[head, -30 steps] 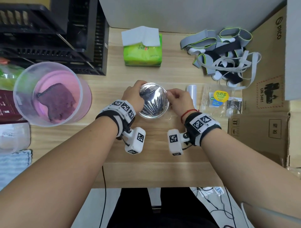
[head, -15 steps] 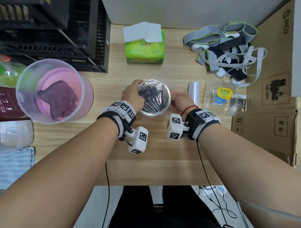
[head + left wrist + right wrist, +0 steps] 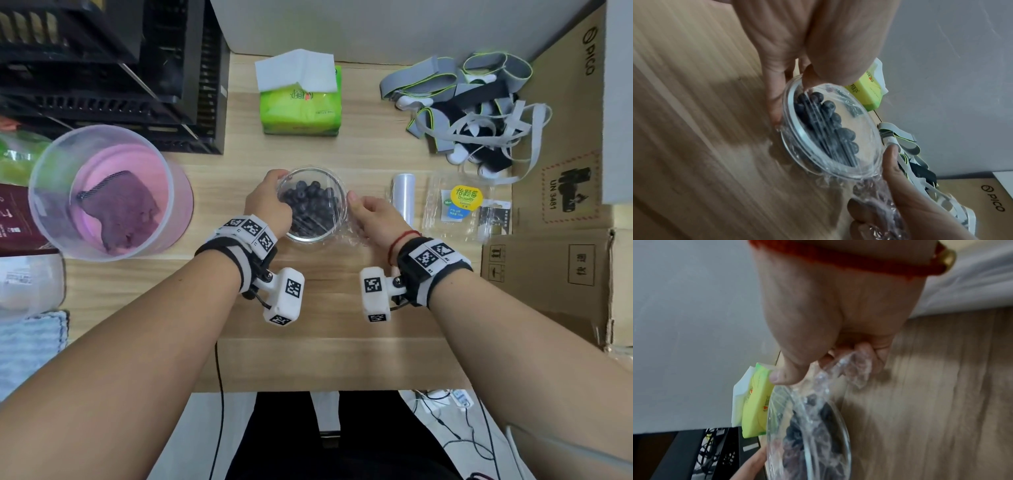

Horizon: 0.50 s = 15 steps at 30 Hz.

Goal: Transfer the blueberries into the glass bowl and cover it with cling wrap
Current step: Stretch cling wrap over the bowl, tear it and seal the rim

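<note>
The glass bowl [image 3: 308,238] stands at the middle of the wooden table with blueberries [image 3: 308,202] inside and cling wrap [image 3: 337,205] stretched across its top. My left hand [image 3: 270,195] grips the bowl's left side, fingers curled round the rim. My right hand [image 3: 363,209] is at the bowl's right side and pinches a bunched edge of the wrap. In the left wrist view the wrap lies taut over the bowl [image 3: 797,146] and bunches in the right hand [image 3: 900,186]. In the right wrist view the crumpled cling wrap [image 3: 849,368] sits between thumb and curled fingers above the bowl [image 3: 840,443].
A cling wrap roll [image 3: 404,195] and an empty blueberry box [image 3: 462,205] lie right of the bowl. A green tissue pack [image 3: 301,102] and a heap of straps [image 3: 472,109] are behind. A pink tub [image 3: 102,192], black crates [image 3: 102,68] and cardboard boxes [image 3: 565,171] flank the table.
My right hand has moved from the bowl's rim down to its right side, drawing the wrap with it. The glare on the wrap is gone and the berries show through. My left hand stays put.
</note>
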Each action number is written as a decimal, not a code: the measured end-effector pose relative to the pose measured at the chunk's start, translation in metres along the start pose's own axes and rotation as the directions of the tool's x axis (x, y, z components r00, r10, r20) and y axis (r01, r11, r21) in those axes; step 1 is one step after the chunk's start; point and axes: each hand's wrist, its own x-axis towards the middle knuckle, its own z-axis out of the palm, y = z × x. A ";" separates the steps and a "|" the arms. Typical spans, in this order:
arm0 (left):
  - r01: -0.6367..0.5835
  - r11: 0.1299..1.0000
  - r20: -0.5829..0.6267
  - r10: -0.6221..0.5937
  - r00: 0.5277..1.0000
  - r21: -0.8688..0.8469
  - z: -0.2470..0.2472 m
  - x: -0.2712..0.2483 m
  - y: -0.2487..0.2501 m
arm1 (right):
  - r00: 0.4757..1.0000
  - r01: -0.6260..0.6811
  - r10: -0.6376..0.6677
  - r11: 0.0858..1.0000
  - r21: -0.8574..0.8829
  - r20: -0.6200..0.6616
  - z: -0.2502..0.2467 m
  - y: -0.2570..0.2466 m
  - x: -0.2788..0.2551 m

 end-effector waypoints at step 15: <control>-0.001 0.999 -0.011 0.001 1.000 0.043 0.005 0.001 0.003 | 0.992 -0.026 0.060 0.957 0.288 -0.110 0.001 -0.001 0.003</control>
